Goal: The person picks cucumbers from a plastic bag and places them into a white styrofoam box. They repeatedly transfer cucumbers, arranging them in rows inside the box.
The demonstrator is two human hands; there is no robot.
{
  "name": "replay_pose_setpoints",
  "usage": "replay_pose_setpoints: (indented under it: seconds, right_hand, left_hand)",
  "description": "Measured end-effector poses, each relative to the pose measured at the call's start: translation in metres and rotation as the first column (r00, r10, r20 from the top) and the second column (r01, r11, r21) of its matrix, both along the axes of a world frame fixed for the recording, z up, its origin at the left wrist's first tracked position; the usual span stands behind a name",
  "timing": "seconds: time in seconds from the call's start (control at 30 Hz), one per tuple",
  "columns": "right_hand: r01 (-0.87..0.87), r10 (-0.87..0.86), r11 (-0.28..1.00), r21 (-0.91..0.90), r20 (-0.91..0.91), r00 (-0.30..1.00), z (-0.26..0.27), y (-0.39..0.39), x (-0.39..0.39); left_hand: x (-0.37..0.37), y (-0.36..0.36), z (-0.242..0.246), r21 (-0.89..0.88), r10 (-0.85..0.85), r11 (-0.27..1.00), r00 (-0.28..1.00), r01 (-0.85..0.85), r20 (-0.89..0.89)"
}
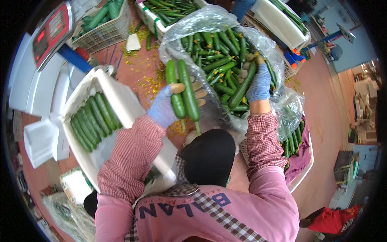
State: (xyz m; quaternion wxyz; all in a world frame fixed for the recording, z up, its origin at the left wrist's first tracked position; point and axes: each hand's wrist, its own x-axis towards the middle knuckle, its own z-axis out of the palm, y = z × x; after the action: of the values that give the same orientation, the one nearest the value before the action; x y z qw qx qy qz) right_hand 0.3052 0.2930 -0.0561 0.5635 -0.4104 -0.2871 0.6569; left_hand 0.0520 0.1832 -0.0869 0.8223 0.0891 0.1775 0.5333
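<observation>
Two cucumbers (188, 93) lie side by side in my left hand (169, 103), which wears a blue knit glove with tan fingertips. My right hand (258, 80), gloved alike, grips another cucumber (243, 87) over a heap of cucumbers (222, 60), several with yellow blossoms. The heap fills a container lined with a clear plastic bag (199, 25). To the left stands a white foam box (121, 99) with a row of cucumbers (95, 118) lying neatly against each other. Part of that box is hidden under my left sleeve.
A scale with a red display unit (54, 33) and a crate of green vegetables (102, 40) stand at upper left. Another cucumber box (154, 22) is at the top. At right sits a white basket (305, 178) with cucumbers and purple cloth. Yellow blossoms litter the floor (121, 68).
</observation>
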Motion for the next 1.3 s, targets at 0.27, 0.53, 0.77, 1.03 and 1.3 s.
replay_pose_setpoints:
  seconds: [0.27,0.53,0.77,1.03,1.3]
  right_hand:
    - [-0.128,0.126,0.991,0.049,0.034,0.991,0.03,-0.082,-0.123]
    - [-0.416,-0.47,0.862,0.292,0.766,-0.438,0.023,-0.041,-0.059]
    - [-0.783,0.793,0.609,-0.129,0.103,0.6,0.034,-0.166,-0.067]
    - [-0.899,0.913,0.392,-0.196,-0.04,0.406,0.055,-0.256,-0.2]
    - [-0.884,0.746,0.224,-0.41,0.656,-0.115,-0.019,-0.353,-0.325]
  left_hand:
    - [-0.017,-0.06,0.029,-0.008,-0.078,0.997,0.951,0.079,-0.3]
    - [-0.002,-0.099,0.043,0.065,-0.093,0.994,0.994,0.089,0.059]
    - [-0.025,-0.133,0.06,-0.212,-0.009,0.977,0.996,0.028,0.091]
    - [-0.111,-0.256,0.07,0.042,0.418,0.854,0.636,-0.519,-0.649]
    - [-0.202,-0.36,0.058,-0.015,0.675,0.553,0.459,-0.833,-0.578]
